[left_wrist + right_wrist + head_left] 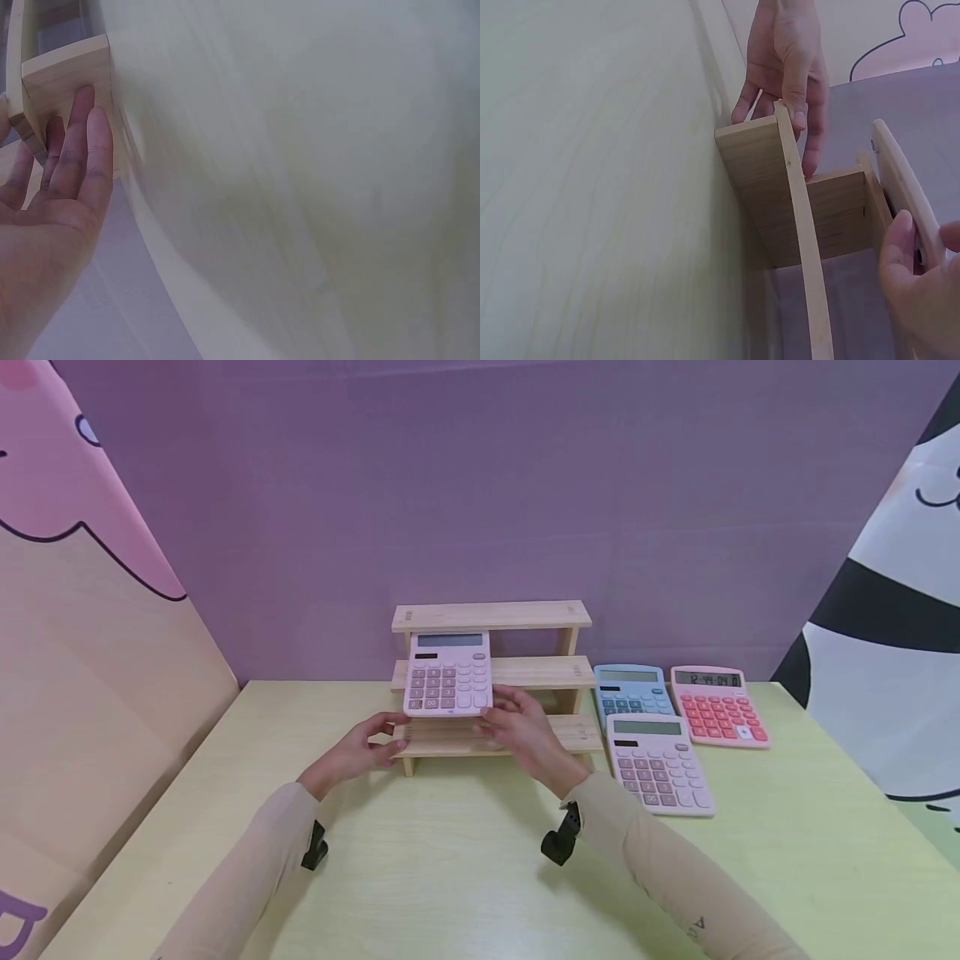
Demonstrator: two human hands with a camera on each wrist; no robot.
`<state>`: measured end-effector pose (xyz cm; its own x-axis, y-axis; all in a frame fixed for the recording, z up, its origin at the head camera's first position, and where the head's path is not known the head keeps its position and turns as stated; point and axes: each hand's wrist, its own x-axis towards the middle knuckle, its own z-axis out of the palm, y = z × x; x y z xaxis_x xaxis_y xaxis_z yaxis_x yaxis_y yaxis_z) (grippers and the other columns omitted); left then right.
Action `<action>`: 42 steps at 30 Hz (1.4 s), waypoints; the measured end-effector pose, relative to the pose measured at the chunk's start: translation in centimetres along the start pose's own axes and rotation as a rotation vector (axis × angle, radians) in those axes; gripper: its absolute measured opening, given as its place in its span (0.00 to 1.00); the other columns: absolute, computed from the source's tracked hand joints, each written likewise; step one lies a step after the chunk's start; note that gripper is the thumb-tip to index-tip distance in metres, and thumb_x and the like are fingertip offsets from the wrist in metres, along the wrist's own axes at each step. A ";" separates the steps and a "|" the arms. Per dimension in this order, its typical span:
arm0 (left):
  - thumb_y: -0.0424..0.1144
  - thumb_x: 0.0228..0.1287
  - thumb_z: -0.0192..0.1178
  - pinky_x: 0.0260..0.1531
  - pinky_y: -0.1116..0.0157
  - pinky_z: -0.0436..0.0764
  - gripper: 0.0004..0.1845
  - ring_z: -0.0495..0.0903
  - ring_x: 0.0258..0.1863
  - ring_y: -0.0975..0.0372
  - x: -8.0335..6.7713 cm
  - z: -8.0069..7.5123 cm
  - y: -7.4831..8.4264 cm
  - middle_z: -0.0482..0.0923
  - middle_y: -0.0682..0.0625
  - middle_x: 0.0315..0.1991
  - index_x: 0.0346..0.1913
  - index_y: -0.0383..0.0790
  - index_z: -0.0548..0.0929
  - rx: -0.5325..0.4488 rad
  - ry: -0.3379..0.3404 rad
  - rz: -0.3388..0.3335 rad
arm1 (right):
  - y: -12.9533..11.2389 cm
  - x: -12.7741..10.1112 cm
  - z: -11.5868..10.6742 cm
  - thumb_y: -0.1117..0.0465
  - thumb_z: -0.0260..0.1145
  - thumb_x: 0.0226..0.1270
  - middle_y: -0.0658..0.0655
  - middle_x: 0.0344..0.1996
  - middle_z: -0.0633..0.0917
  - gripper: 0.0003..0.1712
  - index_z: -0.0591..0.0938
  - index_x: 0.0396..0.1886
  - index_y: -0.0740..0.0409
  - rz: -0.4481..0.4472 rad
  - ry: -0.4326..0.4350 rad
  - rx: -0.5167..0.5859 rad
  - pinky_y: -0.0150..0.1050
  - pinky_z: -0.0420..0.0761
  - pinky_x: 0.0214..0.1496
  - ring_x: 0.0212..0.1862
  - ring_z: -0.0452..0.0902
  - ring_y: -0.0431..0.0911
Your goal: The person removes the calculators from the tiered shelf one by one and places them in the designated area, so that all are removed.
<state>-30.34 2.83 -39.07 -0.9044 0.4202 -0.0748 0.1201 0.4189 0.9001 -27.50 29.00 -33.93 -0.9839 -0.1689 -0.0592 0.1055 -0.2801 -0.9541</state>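
Note:
A pale pink calculator (447,675) is tilted face outward at the left of the three-tier wooden stand (491,614), overlapping its middle shelf. My right hand (525,735) pinches the calculator near its lower right corner; the right wrist view shows a thumb (898,244) against its edge. Whether the calculator rests on a shelf, I cannot tell. My left hand (360,750) grips the left end of the stand's lowest shelf. Its thumb lies over the board and its fingers touch the side panel (71,67).
On the table (420,860), right of the stand, lie a blue calculator (630,689), a coral-pink calculator (720,710) with digits showing, and another pale pink calculator (660,768) overlapping the blue one. A purple backdrop (487,485) stands behind.

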 end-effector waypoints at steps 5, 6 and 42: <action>0.42 0.65 0.55 0.46 0.59 0.82 0.26 0.74 0.47 0.51 0.0 0.0 0.1 0.59 0.37 0.56 0.64 0.43 0.63 0.005 -0.011 0.023 | 0.0 0.0 0.0 0.76 0.51 0.64 0.61 0.49 0.72 0.27 0.59 0.63 0.66 -0.003 -0.011 0.039 0.38 0.80 0.52 0.42 0.76 0.45; 0.42 0.65 0.55 0.46 0.59 0.82 0.27 0.74 0.47 0.51 0.0 0.0 0.1 0.59 0.37 0.57 0.64 0.43 0.63 0.005 -0.011 0.021 | 0.0 0.0 0.0 0.76 0.50 0.64 0.61 0.50 0.71 0.27 0.59 0.63 0.66 -0.003 -0.013 0.043 0.38 0.80 0.52 0.42 0.76 0.44; 0.42 0.64 0.56 0.46 0.60 0.82 0.27 0.74 0.47 0.51 0.0 0.0 0.2 0.60 0.38 0.55 0.64 0.44 0.63 0.003 -0.007 -0.006 | 0.0 -0.2 -0.1 0.79 0.50 0.62 0.60 0.44 0.73 0.27 0.61 0.61 0.67 0.013 0.026 0.125 0.35 0.81 0.49 0.38 0.77 0.44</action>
<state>-30.25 2.96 -38.88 -0.9021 0.4234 -0.0829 0.1164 0.4237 0.8983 -27.31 29.18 -33.94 -0.9856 -0.1489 -0.0806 0.1339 -0.3936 -0.9095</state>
